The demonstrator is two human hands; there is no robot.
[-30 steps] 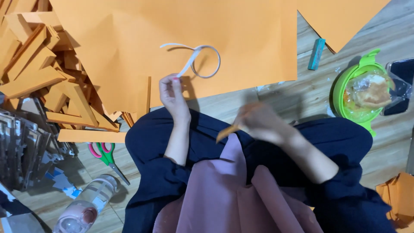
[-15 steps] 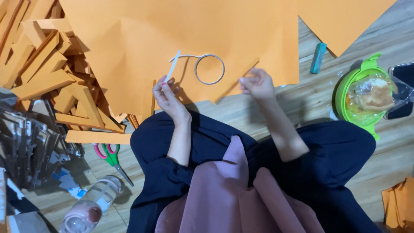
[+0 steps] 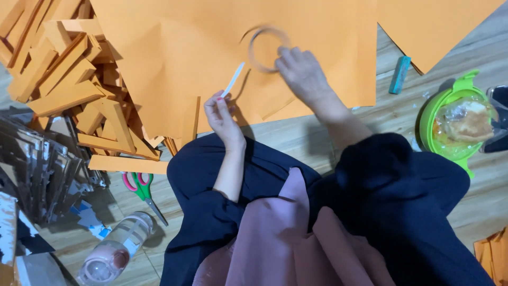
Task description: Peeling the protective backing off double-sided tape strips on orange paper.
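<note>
The left hand (image 3: 225,114) is pinched shut on the loose white end of a tape strip (image 3: 233,79), while the right hand (image 3: 299,71), fingers curled over the rim, grips a thin ring-shaped tape roll (image 3: 264,48) lying far out on the big orange sheet (image 3: 174,47). Pulled askew, the sticky strip could fold onto itself or snag and tear the smooth, flat paper. Stiff folded orange pieces (image 3: 69,79) pile up left; green-handled scissors (image 3: 138,185) lie near on the wood floor (image 3: 386,114).
</note>
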